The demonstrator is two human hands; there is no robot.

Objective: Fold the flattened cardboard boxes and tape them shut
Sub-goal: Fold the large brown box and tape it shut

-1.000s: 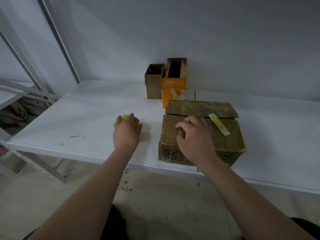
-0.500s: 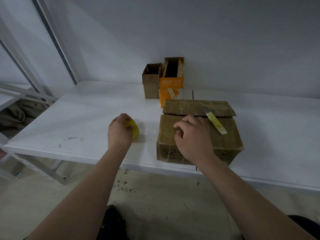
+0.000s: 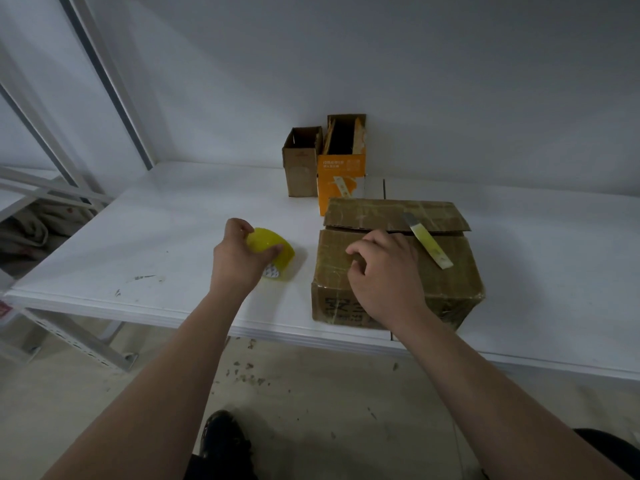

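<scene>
Near the front edge of the table (image 3: 156, 237) the left grip (image 3: 239, 258) is curled round a tilted yellow tape roll (image 3: 277, 249), just left of the cardboard box (image 3: 450, 285). At the back edge a brown carton (image 3: 301, 161) and an orange carton (image 3: 341, 174) stand side by side. The right grip (image 3: 384, 271) rests bent-fingered on the box top at the front edge, and whether it pinches anything cannot be told; a yellow tape strip (image 3: 431, 245) lies just right of it
</scene>
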